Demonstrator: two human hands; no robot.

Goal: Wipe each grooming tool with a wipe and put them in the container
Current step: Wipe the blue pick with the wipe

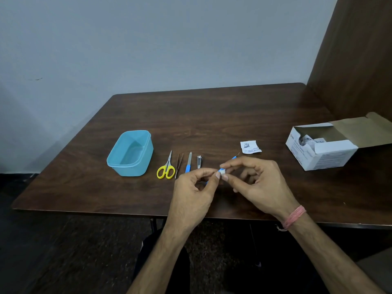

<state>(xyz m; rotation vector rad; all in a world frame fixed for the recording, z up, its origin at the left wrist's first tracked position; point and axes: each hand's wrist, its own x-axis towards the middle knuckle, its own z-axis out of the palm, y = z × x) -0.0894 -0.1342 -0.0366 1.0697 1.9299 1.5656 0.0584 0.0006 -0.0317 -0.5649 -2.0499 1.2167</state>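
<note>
Right now the left hand [197, 187] and right hand [261, 181] both pinch a thin blue-handled grooming tool [233, 158] through a small white wipe [222, 172] above the table's near edge, right of the empty blue plastic container [129, 166]; loose pinches could drop either.

Left hand [194, 187] and right hand [257, 181] raised together — fingertips pinched; forearms converging

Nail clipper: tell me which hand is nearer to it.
Left. The left hand sits just below and beside the nail clipper; the right hand is farther off to its right, past the wipe both hands pinch.
</note>
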